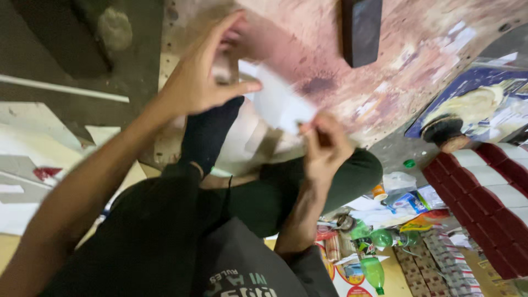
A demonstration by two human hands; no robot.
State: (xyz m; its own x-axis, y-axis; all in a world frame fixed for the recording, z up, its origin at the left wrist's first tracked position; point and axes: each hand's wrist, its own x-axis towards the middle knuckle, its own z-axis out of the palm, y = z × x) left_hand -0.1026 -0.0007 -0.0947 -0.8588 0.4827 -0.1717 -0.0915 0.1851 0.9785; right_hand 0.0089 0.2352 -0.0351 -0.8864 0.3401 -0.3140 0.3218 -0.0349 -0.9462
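The head view looks down at a person sitting on the floor, over a wide board (341, 82) with a worn, mottled pink and brown face that fills the upper middle of the picture. A dark rectangular block (361, 30) stands on it near the top edge. The person's legs, in dark green trousers (286, 192), are folded beneath the board, with a foot in a dark sock (209, 132) tucked up against its underside.

To the right lie a red and white padded mat (489, 192) and a clutter of packets and green plastic bottles (379, 242) on the floor, well apart from the work.

Between the two hands is a sheet of white paper (280, 102), blurred by motion, held just above the board. The left hand (201, 77) is pinched on its upper left part, thumb pointing right across the sheet, fingers curled over the top. The right hand (324, 146) is closed on the sheet's lower right corner; it may also hold something thin there, but that is too blurred to tell.

By the look of it, the step in hand is handling or positioning the paper over the board, both hands gripping opposite ends. The next move would call for keeping the sheet taut and level between the two grips, since a loose corner would let it buckle or slip.
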